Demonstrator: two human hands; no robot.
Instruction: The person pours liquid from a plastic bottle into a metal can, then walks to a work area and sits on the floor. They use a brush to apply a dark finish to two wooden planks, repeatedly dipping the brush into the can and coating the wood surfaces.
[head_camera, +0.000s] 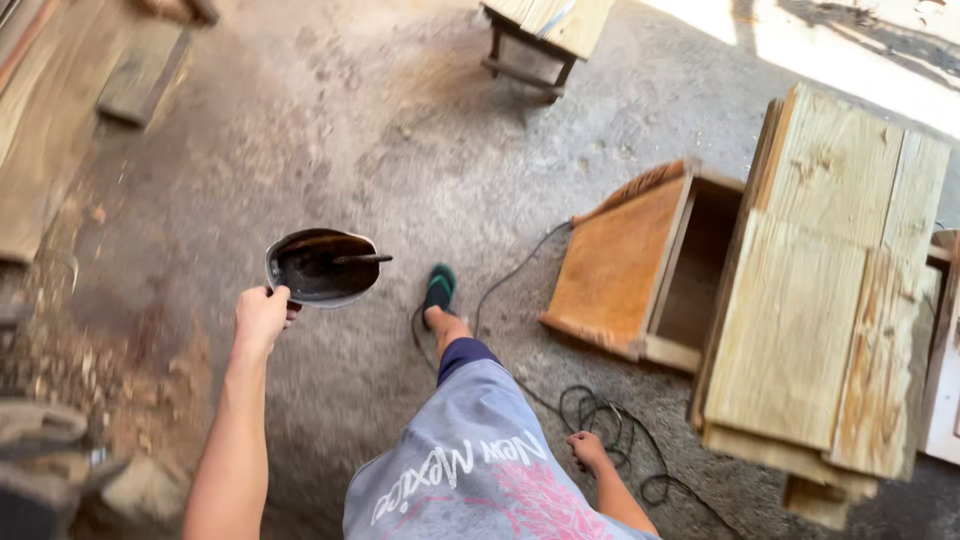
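Observation:
My left hand (262, 318) grips the rim of a dented grey bowl (320, 268) with a dark liquid inside. A thin stick or brush handle (362, 259) rests in the bowl, pointing right. My right hand (587, 451) hangs at my side with its fingers curled and nothing in it, just above a black cable (600, 415) that lies coiled on the floor. My foot in a green sandal (438, 288) steps forward on the dusty concrete floor (360, 130).
A wooden box (640, 265) lies on its side to the right, with a stack of pale wooden planks (830, 290) beside it. A small wooden stool (545, 30) stands ahead. Boards (60, 110) lie along the left, with sawdust and debris (70, 370) beneath.

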